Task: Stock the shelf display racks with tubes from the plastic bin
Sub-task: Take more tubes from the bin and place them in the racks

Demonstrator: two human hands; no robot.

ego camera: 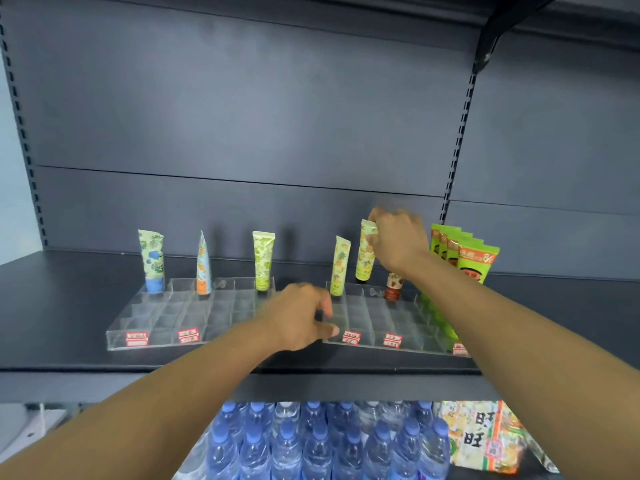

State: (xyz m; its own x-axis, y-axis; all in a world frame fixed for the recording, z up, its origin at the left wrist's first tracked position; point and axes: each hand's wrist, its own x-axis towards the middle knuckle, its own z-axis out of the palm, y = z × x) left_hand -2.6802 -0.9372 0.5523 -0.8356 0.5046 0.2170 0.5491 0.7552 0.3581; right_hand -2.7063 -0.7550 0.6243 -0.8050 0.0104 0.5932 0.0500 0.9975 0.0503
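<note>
Two clear acrylic racks sit on the dark shelf, the left rack (162, 327) and the right rack (384, 320). My right hand (398, 242) grips the top of a yellow pineapple-print tube (364, 261), cap down, just above the right rack's back row. My left hand (299, 315) rests on the right rack's front left corner, thumb at its edge. Standing in the back rows are a blue tube (152, 261), an orange tube (203, 268), a green tube (263, 259), another yellow tube (340, 265) and a small red tube (394, 287). The plastic bin is out of view.
Tall green packets (467, 258) fill the right rack's right column. Red price labels (188, 335) mark the racks' front edges. Below the shelf stand several water bottles (311, 441) and a printed snack bag (485, 438). A shelf bracket (491, 32) hangs at the upper right.
</note>
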